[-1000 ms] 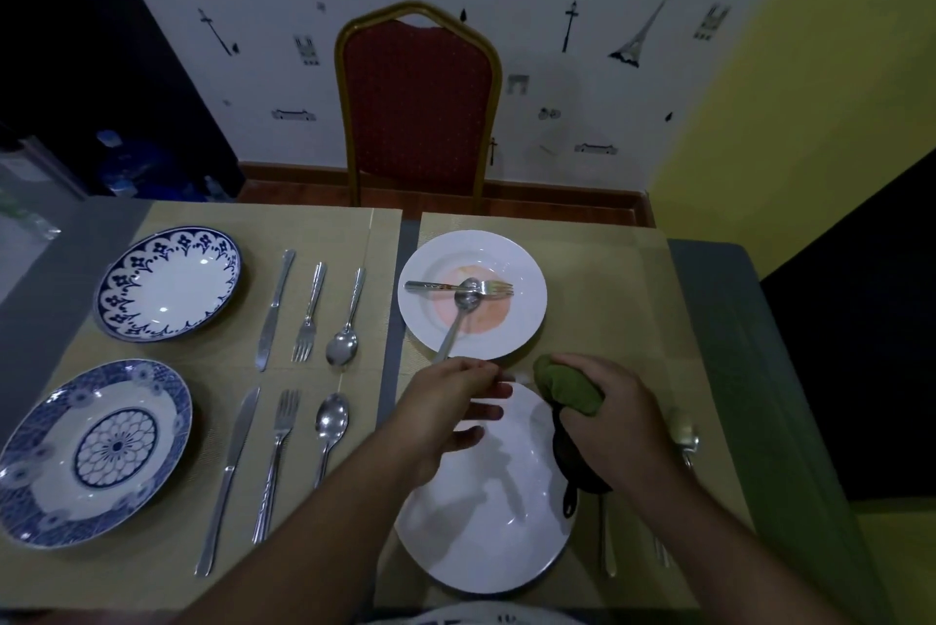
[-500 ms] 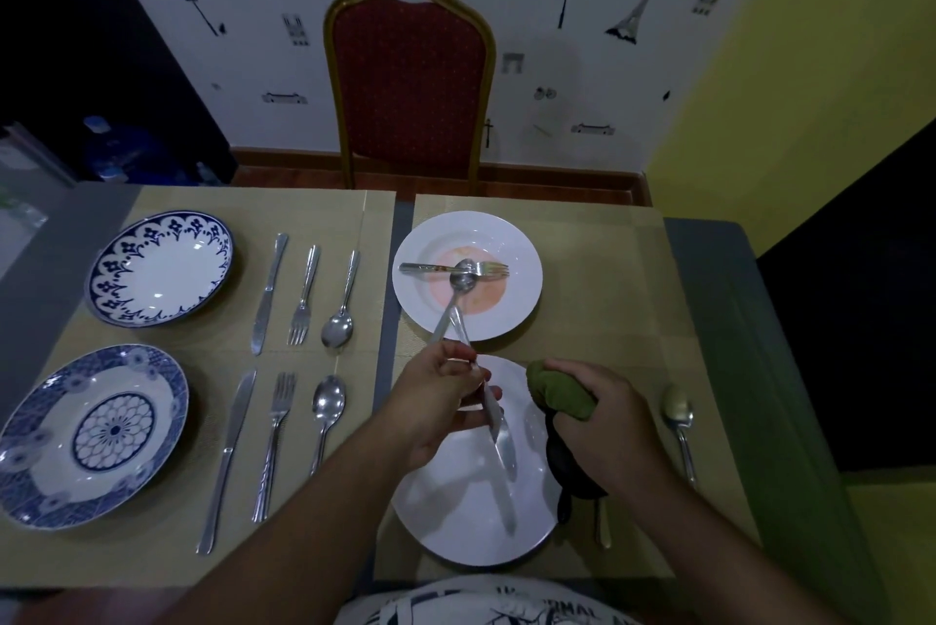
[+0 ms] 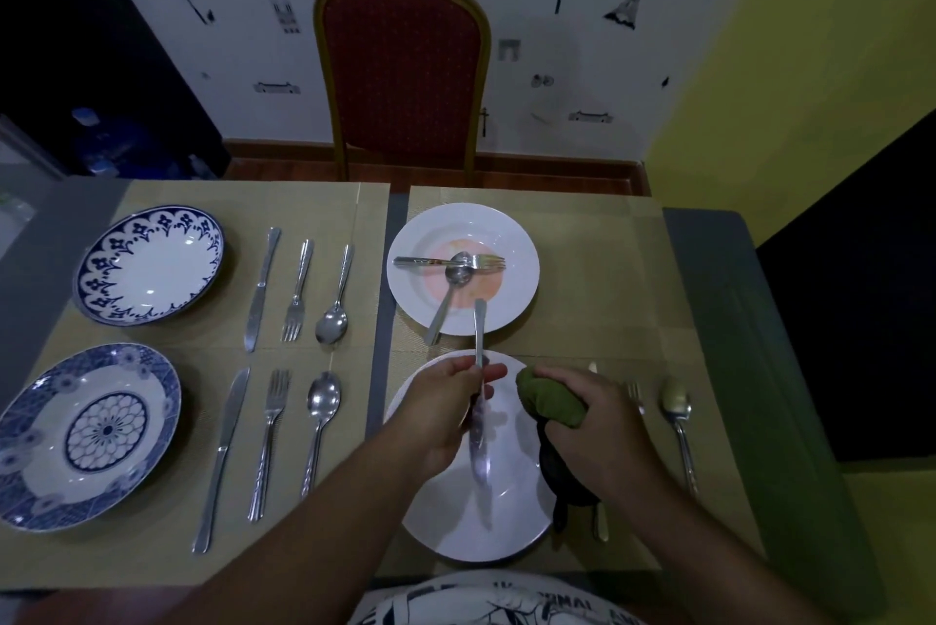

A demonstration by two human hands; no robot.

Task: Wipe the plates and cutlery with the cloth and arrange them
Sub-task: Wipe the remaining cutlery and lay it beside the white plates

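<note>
Head view: left grip (image 3: 445, 414) pinches knife (image 3: 478, 447), white plate (image 3: 506, 523) beneath; right grip (image 3: 602, 427), just beside, clutches green cloth (image 3: 549, 399).

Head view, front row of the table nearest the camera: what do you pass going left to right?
From the left: blue patterned plate, knife, fork, spoon, left hand, right hand gripping the green cloth, far-right spoon. The white plate and held knife overlap the hands, so left out.
</note>
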